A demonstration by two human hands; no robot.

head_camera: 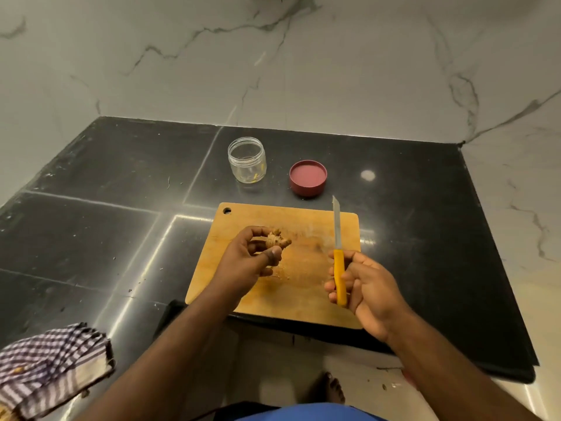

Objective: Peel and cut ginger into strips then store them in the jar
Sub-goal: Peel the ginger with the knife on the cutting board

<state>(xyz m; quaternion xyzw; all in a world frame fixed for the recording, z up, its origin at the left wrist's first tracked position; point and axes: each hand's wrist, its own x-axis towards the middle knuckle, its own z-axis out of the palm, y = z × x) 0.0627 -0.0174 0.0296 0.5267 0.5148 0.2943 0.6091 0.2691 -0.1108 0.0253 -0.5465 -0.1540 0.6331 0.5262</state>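
The left hand (249, 256) is pinching knobbly, tan, unpeeled ginger (277, 240); the right hand (364, 287) is loosely gripping a knife (338, 253).

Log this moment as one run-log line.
left hand holds ginger over board | right hand grips knife | jar open | lid beside

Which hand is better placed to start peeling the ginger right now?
The right hand: it already holds the knife by its yellow handle, blade pointing away over the cutting board. The left hand grips the ginger, steadying it.
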